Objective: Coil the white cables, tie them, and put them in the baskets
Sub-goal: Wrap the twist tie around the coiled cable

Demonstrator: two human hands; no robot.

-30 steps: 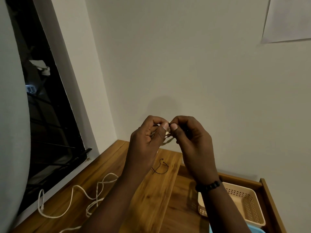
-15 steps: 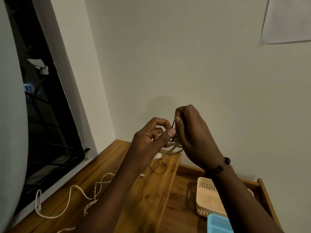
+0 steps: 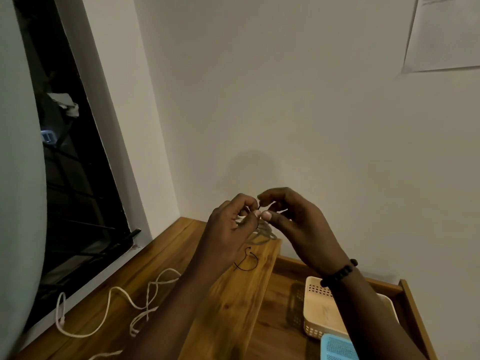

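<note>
Coiled white cable (image 3: 262, 233) held up; loose cable (image 3: 114, 302) on desk; beige basket (image 3: 320, 311) rt.

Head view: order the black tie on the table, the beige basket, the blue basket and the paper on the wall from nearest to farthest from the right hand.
From the right hand:
1. Black tie, on the table just lower left.
2. Beige basket, below, under the wrist.
3. Blue basket, at the bottom edge.
4. Paper, high on the wall, upper right.

hands (image 3: 259, 216) hide most of the coiled cable (image 3: 265, 233).

A plain home room: wooden desk (image 3: 166, 258), dark window (image 3: 78, 193), bare wall (image 3: 285, 100).
</note>
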